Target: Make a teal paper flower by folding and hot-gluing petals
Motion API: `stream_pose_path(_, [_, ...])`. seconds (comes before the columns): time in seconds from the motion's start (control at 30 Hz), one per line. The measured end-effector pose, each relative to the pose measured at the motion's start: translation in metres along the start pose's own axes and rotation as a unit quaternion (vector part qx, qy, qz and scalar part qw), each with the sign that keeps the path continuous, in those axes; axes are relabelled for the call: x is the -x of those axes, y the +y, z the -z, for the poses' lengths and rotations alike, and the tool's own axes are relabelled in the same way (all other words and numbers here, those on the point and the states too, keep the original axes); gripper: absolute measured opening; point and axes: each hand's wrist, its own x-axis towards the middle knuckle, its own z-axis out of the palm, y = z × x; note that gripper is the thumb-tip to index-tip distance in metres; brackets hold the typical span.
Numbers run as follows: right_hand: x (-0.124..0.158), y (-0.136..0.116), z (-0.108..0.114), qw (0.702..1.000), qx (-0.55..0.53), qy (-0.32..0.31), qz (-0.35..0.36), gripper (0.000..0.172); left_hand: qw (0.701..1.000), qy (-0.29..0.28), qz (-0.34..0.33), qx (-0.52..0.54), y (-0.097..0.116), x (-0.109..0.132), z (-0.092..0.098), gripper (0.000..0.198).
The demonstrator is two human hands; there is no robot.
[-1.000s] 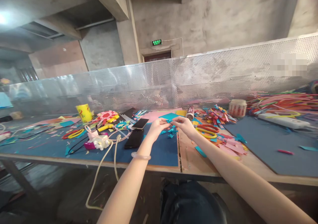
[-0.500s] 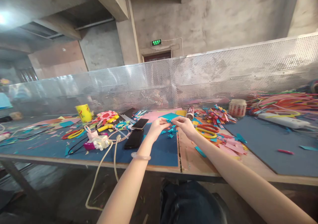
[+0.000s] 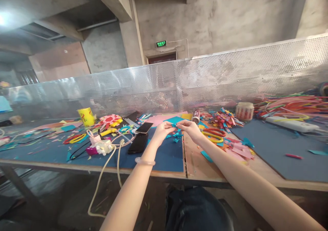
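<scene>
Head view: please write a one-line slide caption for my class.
Left hand and right hand pinch a blue paper piece over a table strewn with colourful scraps.

1. The person's left forearm [image 3: 128, 196] is bare, ringed by a smooth, pale, rounded bangle [image 3: 145, 161] left of lower centre.
2. The right forearm [image 3: 246, 176], lower right, is bare.
3. Dark, creased clothing [image 3: 197, 210] shows at bottom centre, blurred.
</scene>
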Motion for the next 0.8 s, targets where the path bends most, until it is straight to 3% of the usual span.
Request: stream_pose_path(0.8, [0.0010, -0.0027, 0.0011, 0.999, 0.052, -0.001, 0.001, 0.025, 0.999, 0.002, 0.022, 0.029, 0.0035, 0.0016, -0.0026, 0.021])
